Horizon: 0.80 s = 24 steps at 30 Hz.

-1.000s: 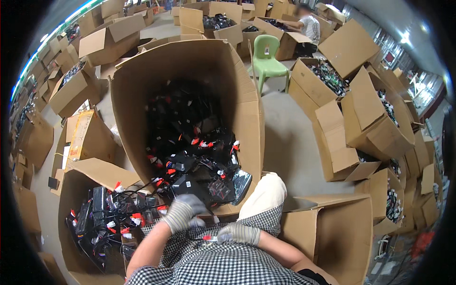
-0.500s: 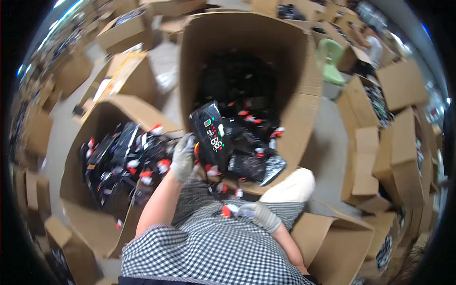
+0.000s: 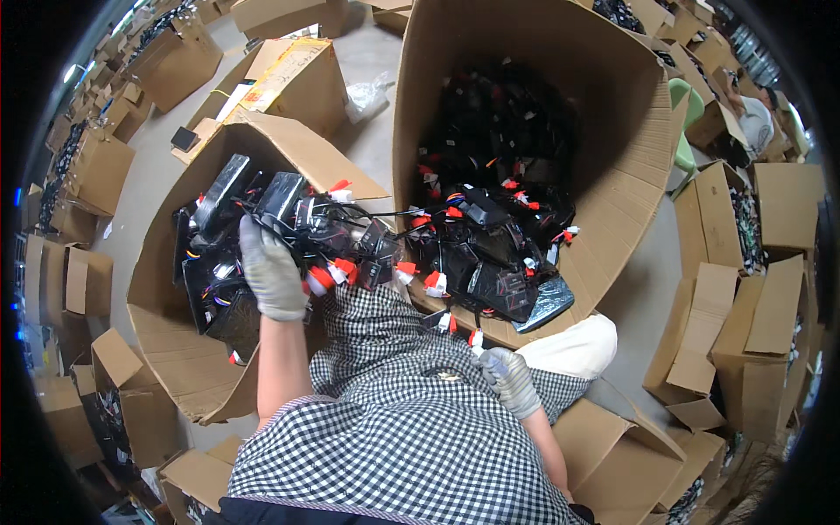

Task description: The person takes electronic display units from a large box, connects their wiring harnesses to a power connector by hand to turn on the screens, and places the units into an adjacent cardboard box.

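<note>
in the head view, the left hand (image 3: 273,273), holding a display module half a second ago, is at nine o'clock over black modules (image 3: 224,192) in a cardboard carton (image 3: 179,367), fingers straight, grip impossible to tell; that module likely went there. the right hand (image 3: 511,381), at five o'clock, seemingly pinches a red-and-white connector (image 3: 476,339).

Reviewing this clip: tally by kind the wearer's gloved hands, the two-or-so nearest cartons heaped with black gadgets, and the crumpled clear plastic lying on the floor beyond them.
Gloved hands: 2
Heaped cartons: 2
Crumpled clear plastic: 1
Total: 5
</note>
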Each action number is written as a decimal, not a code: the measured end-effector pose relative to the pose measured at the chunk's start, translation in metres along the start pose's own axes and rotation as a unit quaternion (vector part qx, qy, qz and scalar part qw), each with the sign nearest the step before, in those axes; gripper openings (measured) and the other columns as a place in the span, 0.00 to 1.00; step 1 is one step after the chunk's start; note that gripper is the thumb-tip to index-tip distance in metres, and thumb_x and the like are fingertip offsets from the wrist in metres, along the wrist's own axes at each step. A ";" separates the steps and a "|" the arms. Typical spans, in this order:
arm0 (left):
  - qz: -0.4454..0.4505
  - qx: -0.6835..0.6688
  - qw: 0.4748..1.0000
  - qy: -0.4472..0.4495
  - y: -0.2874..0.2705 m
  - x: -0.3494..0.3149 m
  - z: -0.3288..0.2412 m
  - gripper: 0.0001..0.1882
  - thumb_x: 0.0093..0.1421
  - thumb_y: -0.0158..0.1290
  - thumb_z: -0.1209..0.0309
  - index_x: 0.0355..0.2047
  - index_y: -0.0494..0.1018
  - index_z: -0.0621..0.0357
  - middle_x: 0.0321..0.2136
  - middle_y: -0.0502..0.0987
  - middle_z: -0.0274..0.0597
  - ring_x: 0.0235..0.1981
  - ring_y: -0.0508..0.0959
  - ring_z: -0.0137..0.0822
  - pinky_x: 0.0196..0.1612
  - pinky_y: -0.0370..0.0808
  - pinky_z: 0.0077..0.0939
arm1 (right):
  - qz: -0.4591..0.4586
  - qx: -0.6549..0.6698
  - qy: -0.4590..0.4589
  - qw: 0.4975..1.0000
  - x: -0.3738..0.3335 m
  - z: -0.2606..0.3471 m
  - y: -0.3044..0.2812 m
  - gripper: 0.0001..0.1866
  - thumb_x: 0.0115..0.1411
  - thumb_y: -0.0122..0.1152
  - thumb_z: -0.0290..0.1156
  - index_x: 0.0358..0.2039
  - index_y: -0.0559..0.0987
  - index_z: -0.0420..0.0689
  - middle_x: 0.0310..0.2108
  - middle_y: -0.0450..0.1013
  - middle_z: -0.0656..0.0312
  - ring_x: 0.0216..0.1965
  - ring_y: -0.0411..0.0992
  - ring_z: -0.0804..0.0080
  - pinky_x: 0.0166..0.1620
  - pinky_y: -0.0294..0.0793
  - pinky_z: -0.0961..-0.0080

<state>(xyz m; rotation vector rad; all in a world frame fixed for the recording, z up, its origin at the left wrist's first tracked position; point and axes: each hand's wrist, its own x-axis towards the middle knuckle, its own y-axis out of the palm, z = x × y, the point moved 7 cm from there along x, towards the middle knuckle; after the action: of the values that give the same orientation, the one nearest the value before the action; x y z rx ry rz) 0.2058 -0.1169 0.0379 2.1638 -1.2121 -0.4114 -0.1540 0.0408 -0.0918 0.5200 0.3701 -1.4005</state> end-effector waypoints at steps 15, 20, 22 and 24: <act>0.477 0.841 0.241 0.088 0.097 -0.021 0.254 0.12 0.58 0.48 0.66 0.39 0.78 0.49 0.35 0.80 0.41 0.42 0.78 0.42 0.45 0.73 0.36 | -0.004 -0.177 -0.094 0.980 0.000 -0.001 0.005 0.25 0.63 0.49 0.53 0.35 0.79 0.40 0.21 0.70 0.61 0.23 0.66 0.78 0.30 0.67 0.78; 0.534 0.752 0.381 0.071 0.139 -0.057 0.216 0.14 0.56 0.52 0.59 0.33 0.77 0.56 0.29 0.79 0.50 0.34 0.79 0.50 0.37 0.74 0.42 | -0.009 -0.124 -0.061 0.990 -0.002 -0.014 0.000 0.26 0.62 0.51 0.55 0.36 0.80 0.41 0.20 0.69 0.65 0.22 0.65 0.82 0.29 0.67 0.81; 0.541 0.738 0.395 0.082 0.140 -0.066 0.210 0.15 0.56 0.52 0.59 0.32 0.76 0.58 0.28 0.78 0.51 0.33 0.78 0.51 0.36 0.74 0.44 | -0.004 -0.168 -0.067 0.983 -0.001 -0.003 0.003 0.25 0.62 0.51 0.52 0.35 0.79 0.40 0.20 0.70 0.62 0.22 0.66 0.78 0.30 0.67 0.79; 0.563 0.723 0.394 0.071 0.148 -0.084 0.198 0.15 0.57 0.51 0.58 0.27 0.76 0.58 0.24 0.77 0.52 0.30 0.78 0.53 0.34 0.74 0.45 | -0.015 -0.176 -0.114 0.978 -0.002 0.002 0.009 0.25 0.63 0.51 0.52 0.35 0.79 0.40 0.20 0.70 0.60 0.23 0.67 0.75 0.31 0.68 0.78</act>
<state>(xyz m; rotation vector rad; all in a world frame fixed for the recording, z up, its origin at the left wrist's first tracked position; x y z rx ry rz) -0.0418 -0.1753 -0.0188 1.2300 -3.0135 2.0682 -0.1459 0.0423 -0.0879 0.0625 0.4305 -1.3690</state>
